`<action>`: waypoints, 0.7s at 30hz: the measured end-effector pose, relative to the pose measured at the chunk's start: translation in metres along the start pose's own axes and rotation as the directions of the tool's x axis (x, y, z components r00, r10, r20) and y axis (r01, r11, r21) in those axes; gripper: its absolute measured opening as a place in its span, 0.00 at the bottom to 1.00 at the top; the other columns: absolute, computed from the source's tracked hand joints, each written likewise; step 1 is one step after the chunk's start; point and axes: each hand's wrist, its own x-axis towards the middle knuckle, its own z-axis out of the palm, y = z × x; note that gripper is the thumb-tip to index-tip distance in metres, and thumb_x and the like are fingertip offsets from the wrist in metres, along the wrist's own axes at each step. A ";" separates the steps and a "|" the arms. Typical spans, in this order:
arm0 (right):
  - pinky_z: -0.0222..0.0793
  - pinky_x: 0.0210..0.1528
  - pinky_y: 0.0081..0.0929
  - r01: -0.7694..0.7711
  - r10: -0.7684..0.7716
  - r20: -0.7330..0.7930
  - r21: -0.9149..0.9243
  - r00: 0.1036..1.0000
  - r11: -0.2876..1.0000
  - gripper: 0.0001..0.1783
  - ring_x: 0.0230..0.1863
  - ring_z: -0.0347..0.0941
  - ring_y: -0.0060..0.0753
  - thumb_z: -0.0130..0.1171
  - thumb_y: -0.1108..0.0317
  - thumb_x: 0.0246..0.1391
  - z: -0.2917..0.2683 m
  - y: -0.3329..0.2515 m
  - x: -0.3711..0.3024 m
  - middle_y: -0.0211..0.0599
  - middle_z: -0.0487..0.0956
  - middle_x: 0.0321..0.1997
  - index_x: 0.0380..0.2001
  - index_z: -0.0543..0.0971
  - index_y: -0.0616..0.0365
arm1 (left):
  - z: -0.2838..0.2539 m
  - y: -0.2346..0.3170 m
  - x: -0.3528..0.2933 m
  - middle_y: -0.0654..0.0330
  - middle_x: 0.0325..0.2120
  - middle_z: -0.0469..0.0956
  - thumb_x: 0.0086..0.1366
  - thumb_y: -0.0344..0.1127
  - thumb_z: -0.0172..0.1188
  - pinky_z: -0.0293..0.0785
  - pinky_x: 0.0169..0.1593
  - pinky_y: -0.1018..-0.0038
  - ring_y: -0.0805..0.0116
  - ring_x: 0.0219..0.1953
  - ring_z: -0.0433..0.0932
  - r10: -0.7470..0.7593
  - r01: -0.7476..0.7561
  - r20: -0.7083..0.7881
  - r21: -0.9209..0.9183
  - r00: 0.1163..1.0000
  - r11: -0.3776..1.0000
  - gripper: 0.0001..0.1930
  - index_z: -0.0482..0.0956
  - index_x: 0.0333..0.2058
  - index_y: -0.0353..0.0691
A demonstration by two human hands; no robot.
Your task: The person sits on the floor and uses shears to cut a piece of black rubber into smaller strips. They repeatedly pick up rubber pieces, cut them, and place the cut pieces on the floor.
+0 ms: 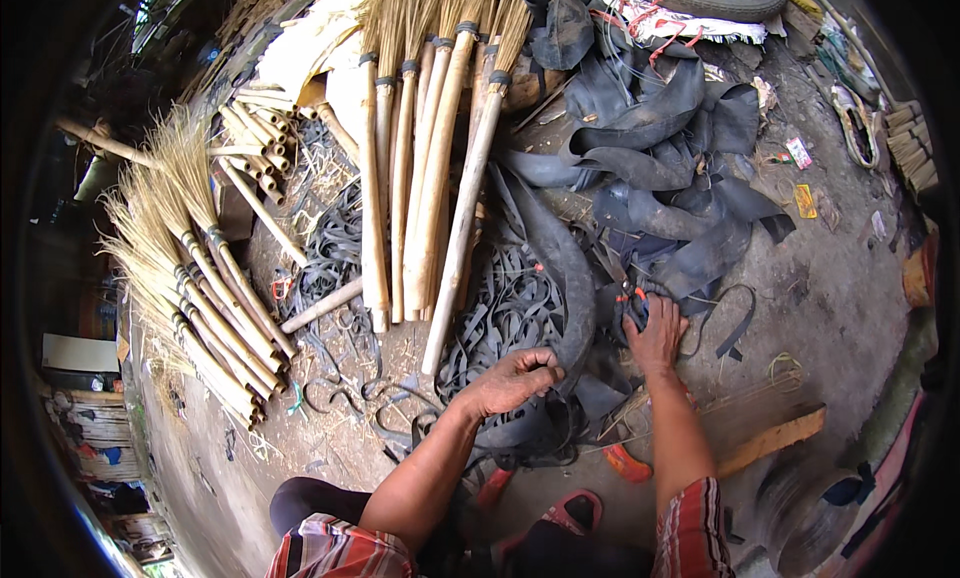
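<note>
My left hand point(513, 382) is closed, thumb against curled fingers, above a heap of black rubber strips point(508, 313). A long, wide black rubber piece point(565, 278) runs down beside its fingertips; what the fingers pinch is hidden. Farther right, my right hand point(655, 336) is bent around the orange-red handles of a pair of scissors point(628, 294), whose blades point away from me. Dark rubber sheets point(675, 213) lie crumpled just beyond the scissors. A thin loose rubber strip point(738, 328) curls on the ground to the right of this hand.
Long-handled straw brooms point(430, 178) lie ahead, with more brooms point(205, 288) at the left. Cut bamboo poles point(262, 133) are stacked behind. A wooden plank point(775, 441) and a wire coil point(808, 518) lie at the lower right. A tyre point(715, 0) rests at the far edge.
</note>
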 end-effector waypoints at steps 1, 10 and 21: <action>0.62 0.58 0.52 -0.027 0.026 0.018 0.029 1.000 0.999 0.30 0.60 0.71 0.51 0.72 0.55 0.52 -0.003 -0.001 0.001 0.42 0.76 0.53 0.56 0.75 0.52 | 0.001 -0.009 -0.014 0.75 0.26 0.71 0.73 0.37 0.60 0.65 0.37 0.79 0.83 0.31 0.67 -0.067 0.067 -0.036 0.004 0.997 0.998 0.09 0.77 0.32 0.44; 0.72 0.50 0.48 -0.196 0.185 0.065 0.334 0.981 0.922 0.17 0.45 0.81 0.51 0.67 0.63 0.55 -0.099 0.001 -0.086 0.46 0.83 0.41 0.46 0.80 0.59 | 0.061 -0.042 -0.091 0.45 0.37 0.79 0.63 0.49 0.64 0.77 0.50 0.57 0.47 0.43 0.81 0.321 0.056 -0.269 0.838 0.908 0.542 0.19 0.82 0.40 0.37; 0.72 0.32 0.24 -0.110 0.092 0.068 0.365 0.993 0.924 0.15 0.28 0.74 0.16 0.63 0.73 0.60 -0.339 -0.073 -0.175 0.27 0.81 0.30 0.50 0.81 0.66 | 0.145 -0.090 -0.130 0.45 0.58 0.80 0.65 0.51 0.66 0.77 0.61 0.59 0.48 0.62 0.79 -0.409 0.066 0.024 0.977 0.912 0.205 0.25 0.85 0.53 0.38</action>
